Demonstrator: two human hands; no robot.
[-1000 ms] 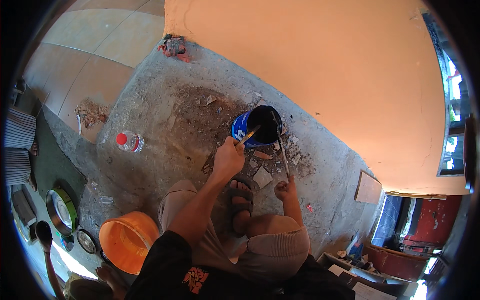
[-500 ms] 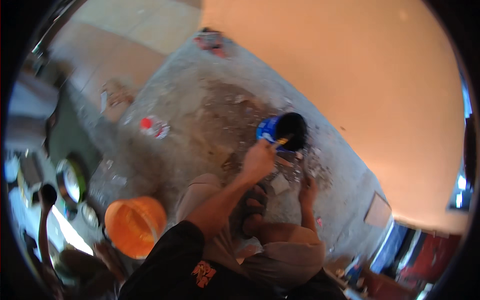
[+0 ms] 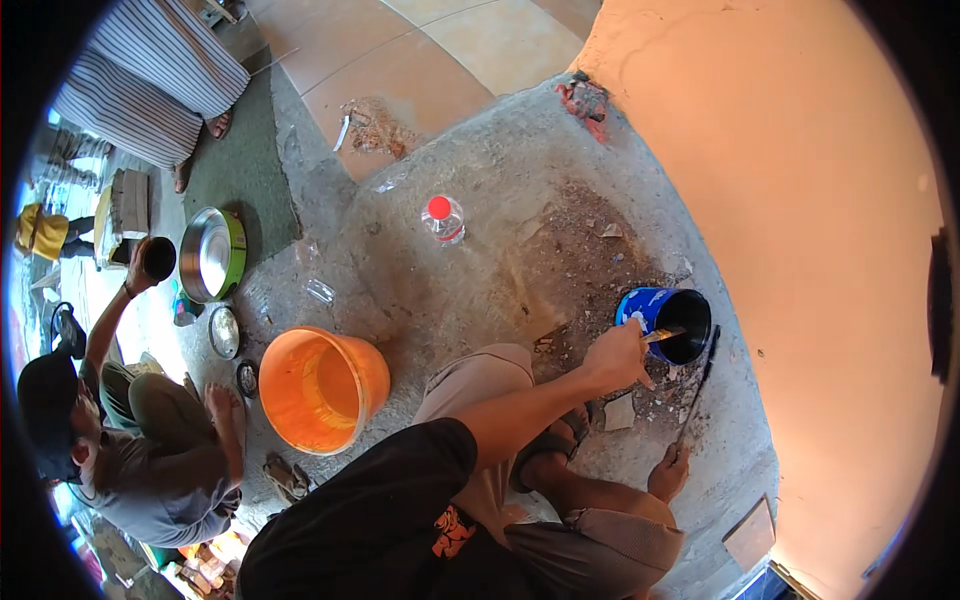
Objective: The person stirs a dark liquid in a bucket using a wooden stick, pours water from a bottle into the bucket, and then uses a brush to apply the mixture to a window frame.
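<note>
A blue paint can (image 3: 640,304) with a dark inside lies tilted on rubble beside the orange wall. At its mouth, my left hand (image 3: 613,360) is closed on what looks like a paintbrush (image 3: 662,335), with a yellowish handle. The can's shadow hides the brush's far end. My right hand (image 3: 668,474), low beside my knee, grips a thin rod (image 3: 695,405). The rod slants up past the can's right side, and its upper part is coated black. A broken tile piece (image 3: 619,412) lies between my sandalled foot and the can.
An orange bucket (image 3: 325,388) stands left of my knee. Beyond it, another person (image 3: 165,455) squats holding a dark round container (image 3: 159,258). A red-capped plastic bottle (image 3: 443,220) is on the concrete. The orange wall (image 3: 800,250) bounds the right side; a tile (image 3: 750,534) leans nearby.
My view has swung, so the scene sits farther right and more of the left side shows. My left hand stays at the can with the brush; the black-coated rod now shows clearly.
</note>
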